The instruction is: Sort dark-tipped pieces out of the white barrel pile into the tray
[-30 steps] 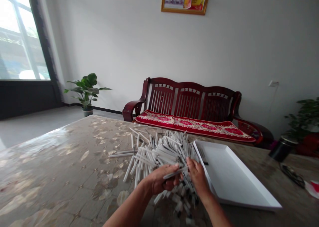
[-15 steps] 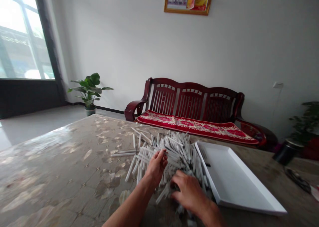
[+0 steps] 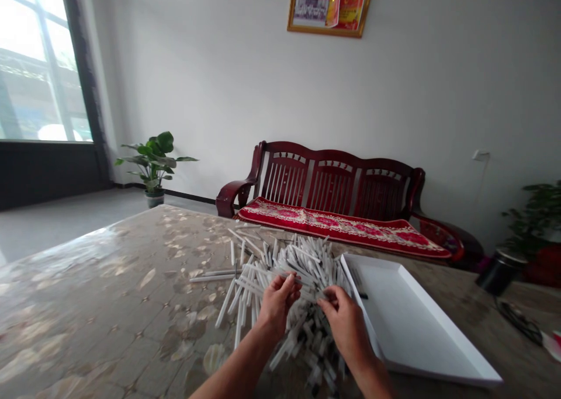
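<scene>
A large heap of whitish translucent pen-like sticks (image 3: pixel 302 259), several with dark ends, lies on the table in front of me. My left hand (image 3: pixel 277 305) is over the middle of the heap, thumb and fingertips pinched on a thin pen-like stick that mostly blends into the pile behind. Just to its right, my right hand (image 3: pixel 346 320) also has thumb and forefinger closed on a pale pen-like stick; its other fingers are curled. The two sets of fingertips are a short distance apart. A shallow white tray (image 3: pixel 421 311) stands right of the heap, close to my right hand.
A patterned cover lies over the table (image 3: pixel 144 305). Inside the tray's far left corner are a few slim dark-tipped sticks (image 3: pixel 360 279). A dark pot (image 3: pixel 502 270) and a black cable (image 3: pixel 519 323) are at the right. Behind the table stands a red wooden bench (image 3: pixel 333 177).
My right hand has moved up from the near side of the heap to beside my left hand, its fingers now pinched. The left hand stays pinched in nearly the same place. The view has tilted slightly.
</scene>
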